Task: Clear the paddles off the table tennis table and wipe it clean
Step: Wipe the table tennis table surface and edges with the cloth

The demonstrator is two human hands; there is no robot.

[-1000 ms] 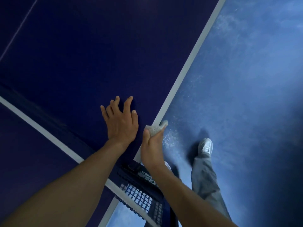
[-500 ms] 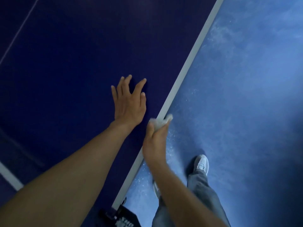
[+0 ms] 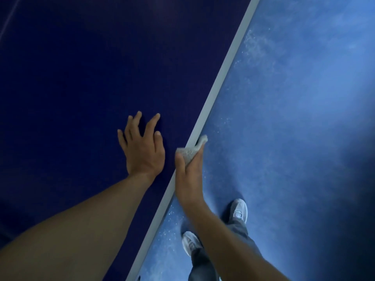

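The dark blue table tennis table (image 3: 81, 82) fills the left of the head view, and its white side edge (image 3: 227, 67) runs diagonally. My left hand (image 3: 143, 147) lies flat on the tabletop with fingers spread, just inside that edge. My right hand (image 3: 189, 175) grips a small grey cloth (image 3: 191, 151) and holds it against the table's side edge. No paddle is in view.
Blue floor (image 3: 294, 118) with pale dusty specks lies to the right of the table. My two feet in light shoes (image 3: 239, 209) (image 3: 189, 242) stand on it close beside the table edge.
Both hands have slid along the table's side edge away from the net, which has dropped out of view. My feet have stepped along with them.
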